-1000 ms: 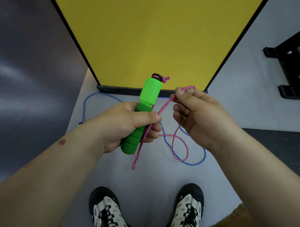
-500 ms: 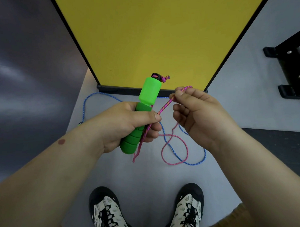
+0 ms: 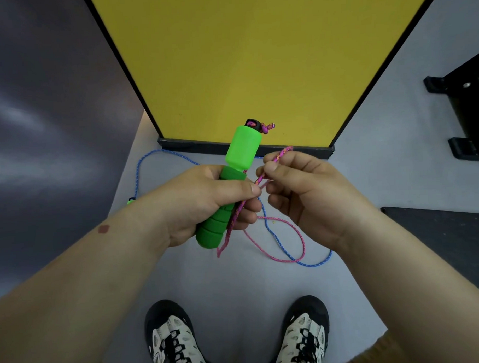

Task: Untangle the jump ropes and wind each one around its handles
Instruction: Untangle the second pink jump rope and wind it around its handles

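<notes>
Overhead, looking straight down, a large yellow panel (image 3: 255, 58) with a black border fills the upper middle of the view, standing on a pale grey floor (image 3: 236, 284). A dark wall lies to the left, and a black metal stand (image 3: 464, 119) sits at the far right edge. At the bottom, two black-and-white shoes (image 3: 173, 344) point forward, side by side.

Two bare forearms reach in from the lower corners and meet at the centre. The left hand (image 3: 201, 201) is wrapped around the ribbed lower part of a bright green handle (image 3: 233, 181), held tilted with its smooth wider end pointing up toward the panel; the thumb presses a pink rope (image 3: 300, 236) against the handle's side. A short knotted pink end pokes out of the black cap at the handle's top. The right hand (image 3: 306, 192), just beside the left, pinches the same pink rope between thumb and forefinger, its other fingers curled.

Below the hands, the pink rope hangs down in a loose loop, crossing over a blue rope (image 3: 278, 242) that lies on the floor. The blue rope curves away left behind the left wrist, where a small green piece (image 3: 130, 201) peeks out; what it is cannot be told.
</notes>
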The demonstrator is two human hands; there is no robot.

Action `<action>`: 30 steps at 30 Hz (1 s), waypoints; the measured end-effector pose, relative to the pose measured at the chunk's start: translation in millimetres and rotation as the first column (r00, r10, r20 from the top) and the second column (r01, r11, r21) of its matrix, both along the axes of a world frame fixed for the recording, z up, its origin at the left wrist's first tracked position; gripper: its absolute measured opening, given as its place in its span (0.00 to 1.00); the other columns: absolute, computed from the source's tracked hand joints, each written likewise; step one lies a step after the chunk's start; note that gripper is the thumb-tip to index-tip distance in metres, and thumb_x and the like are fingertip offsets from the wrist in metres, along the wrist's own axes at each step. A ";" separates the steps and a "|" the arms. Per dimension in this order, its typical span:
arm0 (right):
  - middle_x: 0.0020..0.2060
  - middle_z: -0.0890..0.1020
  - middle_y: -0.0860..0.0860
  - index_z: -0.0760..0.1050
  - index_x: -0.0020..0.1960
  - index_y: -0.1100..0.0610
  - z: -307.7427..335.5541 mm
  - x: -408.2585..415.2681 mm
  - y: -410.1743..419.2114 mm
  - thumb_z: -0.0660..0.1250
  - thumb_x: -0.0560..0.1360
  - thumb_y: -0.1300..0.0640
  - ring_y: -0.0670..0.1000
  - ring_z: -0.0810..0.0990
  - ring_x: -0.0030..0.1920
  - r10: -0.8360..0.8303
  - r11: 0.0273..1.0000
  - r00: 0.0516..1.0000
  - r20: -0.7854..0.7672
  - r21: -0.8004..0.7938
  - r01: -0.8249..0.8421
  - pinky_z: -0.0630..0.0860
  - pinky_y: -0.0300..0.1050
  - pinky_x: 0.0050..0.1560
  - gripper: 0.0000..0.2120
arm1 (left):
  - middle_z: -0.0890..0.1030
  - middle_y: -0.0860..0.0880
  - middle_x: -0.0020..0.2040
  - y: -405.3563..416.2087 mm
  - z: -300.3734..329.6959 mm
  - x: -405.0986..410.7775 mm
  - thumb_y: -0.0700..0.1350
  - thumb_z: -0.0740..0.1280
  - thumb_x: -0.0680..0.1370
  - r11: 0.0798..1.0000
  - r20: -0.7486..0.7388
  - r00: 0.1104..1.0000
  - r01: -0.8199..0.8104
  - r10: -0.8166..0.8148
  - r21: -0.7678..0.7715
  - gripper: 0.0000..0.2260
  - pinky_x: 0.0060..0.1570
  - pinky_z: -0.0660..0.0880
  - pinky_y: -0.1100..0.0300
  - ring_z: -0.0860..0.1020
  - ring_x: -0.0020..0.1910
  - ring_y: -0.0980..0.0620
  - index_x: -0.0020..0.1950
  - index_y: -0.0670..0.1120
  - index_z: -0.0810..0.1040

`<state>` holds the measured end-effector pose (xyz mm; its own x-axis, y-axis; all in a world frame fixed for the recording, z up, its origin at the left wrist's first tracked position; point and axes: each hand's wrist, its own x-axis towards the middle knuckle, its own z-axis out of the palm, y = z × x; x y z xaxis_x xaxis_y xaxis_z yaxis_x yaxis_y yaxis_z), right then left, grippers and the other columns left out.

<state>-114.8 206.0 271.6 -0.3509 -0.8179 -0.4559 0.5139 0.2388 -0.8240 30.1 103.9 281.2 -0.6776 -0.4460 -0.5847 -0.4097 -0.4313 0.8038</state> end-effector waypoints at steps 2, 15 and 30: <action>0.44 0.82 0.55 0.80 0.50 0.56 0.0 -4.1 -0.9 0.69 0.78 0.62 0.46 0.77 0.34 -0.083 0.997 0.997 -0.008 -0.001 0.083 0.76 0.39 0.36 0.03 | 0.84 0.44 0.40 -0.1 -0.3 0.0 0.40 0.71 0.78 1.000 0.005 1.000 0.000 0.000 0.003 0.04 0.39 0.81 0.56 0.82 0.36 0.49 0.50 0.40 0.81; 0.47 0.79 0.57 0.81 0.51 0.56 -1.1 -1.0 0.5 0.69 0.77 0.62 0.46 0.77 0.34 0.012 1.000 0.999 0.049 -0.008 -0.011 0.77 0.39 0.36 0.04 | 0.84 0.44 0.39 0.0 0.8 0.2 0.40 0.70 0.79 1.000 -0.002 1.000 0.013 -0.013 -0.007 0.03 0.39 0.80 0.57 0.82 0.36 0.49 0.49 0.41 0.81; 0.45 0.79 0.57 0.79 0.54 0.59 -2.9 1.6 1.1 0.70 0.77 0.61 0.46 0.78 0.34 0.068 0.997 0.996 0.061 0.032 -0.070 0.77 0.38 0.37 0.06 | 0.84 0.44 0.39 -0.9 1.0 0.1 0.40 0.70 0.78 1.000 -0.008 1.000 0.002 -0.002 -0.008 0.04 0.37 0.80 0.58 0.82 0.35 0.49 0.51 0.39 0.81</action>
